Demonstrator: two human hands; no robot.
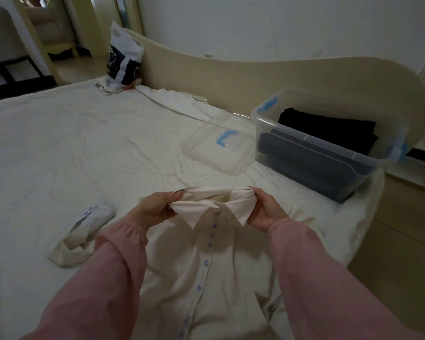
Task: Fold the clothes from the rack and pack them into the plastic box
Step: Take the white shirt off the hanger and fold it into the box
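Shirt-folding scene on a bed, viewed from above the person's own hands. A cream button-front shirt [206, 273] is laid face up on the pale bed sheet [59, 155], with its collar [206, 207] toward twelve o'clock and a row of lilac buttons running down to six o'clock. One cuffed sleeve [84, 231] is bunched on the sheet at nine o'clock of the hands; the other sleeve cannot be made out. At two o'clock a clear plastic box [329, 144] with blue latches is stood open near the bed's edge, and dark folded clothes [324, 128] are already packed inside, so part of the task is judged done. Its clear lid [216, 153] is laid just beside it, at one o'clock. The shirt is not yet folded: the collar is judged to be being squared first, with sleeves and body left to be turned in and the shirt then packed. The rack is not in view, so the number of garments left cannot be told. The left hand [155, 209] is closed on the collar's left end, pinched between thumb and fingers; the right hand [265, 212] is curled round its right end. Both forearms, in pink sleeves, are reached forward from six o'clock, with the collar held between the hands.
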